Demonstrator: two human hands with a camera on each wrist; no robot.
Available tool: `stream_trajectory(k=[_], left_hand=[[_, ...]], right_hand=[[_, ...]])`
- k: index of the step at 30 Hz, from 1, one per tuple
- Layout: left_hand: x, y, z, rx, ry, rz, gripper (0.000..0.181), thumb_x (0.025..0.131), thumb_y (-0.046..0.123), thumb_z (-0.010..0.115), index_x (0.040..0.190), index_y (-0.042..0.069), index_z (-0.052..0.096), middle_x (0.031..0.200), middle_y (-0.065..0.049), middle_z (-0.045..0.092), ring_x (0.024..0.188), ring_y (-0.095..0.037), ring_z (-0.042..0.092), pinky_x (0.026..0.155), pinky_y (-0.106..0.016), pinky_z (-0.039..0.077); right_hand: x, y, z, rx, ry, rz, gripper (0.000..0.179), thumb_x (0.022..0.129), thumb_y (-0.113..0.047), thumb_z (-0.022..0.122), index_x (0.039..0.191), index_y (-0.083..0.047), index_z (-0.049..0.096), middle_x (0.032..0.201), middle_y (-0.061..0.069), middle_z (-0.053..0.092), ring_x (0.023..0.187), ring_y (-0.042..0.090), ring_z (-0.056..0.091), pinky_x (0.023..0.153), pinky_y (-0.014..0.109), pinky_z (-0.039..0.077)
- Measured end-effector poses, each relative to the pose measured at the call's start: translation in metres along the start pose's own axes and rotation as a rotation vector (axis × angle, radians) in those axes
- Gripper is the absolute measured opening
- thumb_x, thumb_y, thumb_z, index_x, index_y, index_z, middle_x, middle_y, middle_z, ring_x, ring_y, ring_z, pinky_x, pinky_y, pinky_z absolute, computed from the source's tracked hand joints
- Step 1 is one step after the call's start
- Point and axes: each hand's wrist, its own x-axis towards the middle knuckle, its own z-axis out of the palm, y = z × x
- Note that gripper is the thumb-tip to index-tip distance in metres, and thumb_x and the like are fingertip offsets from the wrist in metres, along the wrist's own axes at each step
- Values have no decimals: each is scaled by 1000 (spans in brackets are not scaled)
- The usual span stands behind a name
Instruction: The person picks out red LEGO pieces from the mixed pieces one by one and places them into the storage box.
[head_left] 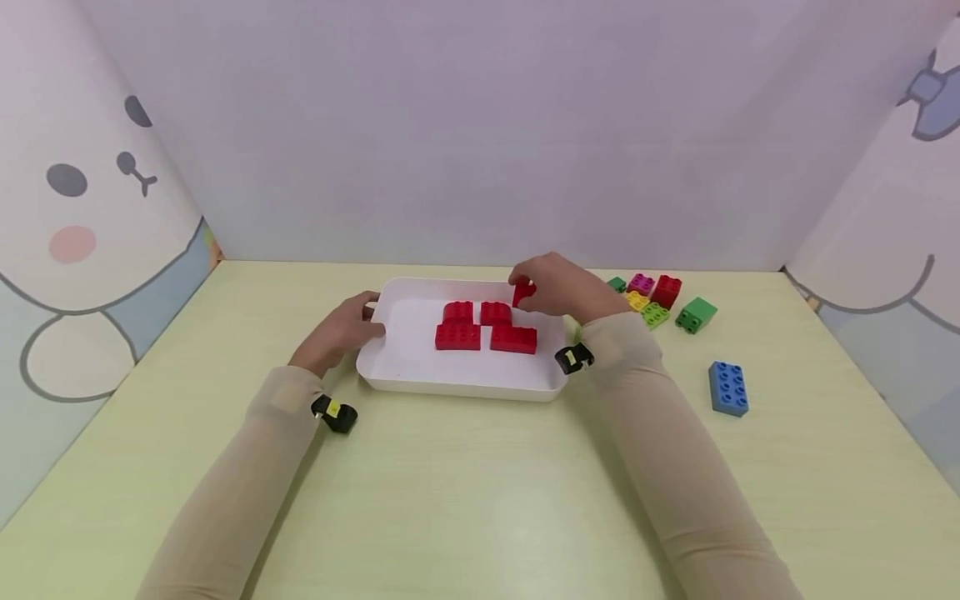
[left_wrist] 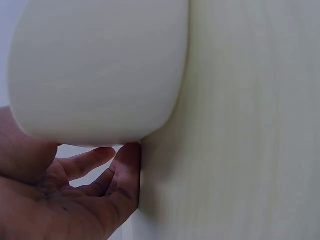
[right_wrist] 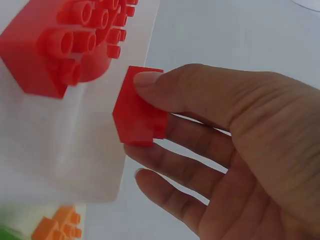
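A white tray (head_left: 405, 362) lies on the table with several red toy building bricks (head_left: 458, 337) grouped in its middle and right part. At the tray's left end, my left hand (head_left: 341, 332) grips the rim, thumb over the edge and fingers outside; the left wrist view has the fingers (left_wrist: 127, 172) against the tray's outer wall (left_wrist: 100, 75). Over the tray's right rear corner, my right hand (head_left: 558, 287) pinches a small red brick (right_wrist: 137, 112) between thumb and fingers. In the right wrist view other red bricks (right_wrist: 35, 55) stand in the tray beside it.
Right of the tray are loose bricks: a red one (head_left: 666, 292), a pink one (head_left: 641, 284), a yellow one (head_left: 637, 301), a lime one (head_left: 655, 315) and a green one (head_left: 697, 315). Closer to me lies a blue brick (head_left: 728, 388). A pale wall (head_left: 480, 150) rises behind the table.
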Motion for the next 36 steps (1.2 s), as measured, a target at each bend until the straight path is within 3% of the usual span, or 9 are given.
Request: stream_trajectory(k=[16, 27, 36], left_hand=[[-1, 0, -1, -12, -20, 13, 64, 99, 6, 52, 158, 5, 27, 141, -25, 45, 119, -35, 51, 97, -44, 48], [-6, -1, -5, -22, -13, -23, 65, 99, 6, 53, 159, 7, 26, 145, -23, 42, 121, -36, 49, 98, -45, 48], [-9, 2, -4, -12, -21, -4, 65, 99, 5, 52, 159, 5, 26, 144, -25, 43, 119, -36, 51, 95, -43, 49]], right_hand=[[-10, 12, -4, -23, -63, 45, 47, 91, -9, 74, 136, -11, 63, 123, 9, 63, 114, 28, 55, 91, 42, 55], [-7, 10, -1, -13, -93, -24, 43, 92, -11, 74, 134, -14, 65, 123, 6, 64, 114, 25, 56, 95, 43, 52], [-7, 14, 0, -14, -112, -17, 40, 92, -10, 73, 131, -15, 67, 121, 5, 65, 113, 25, 56, 94, 42, 52]])
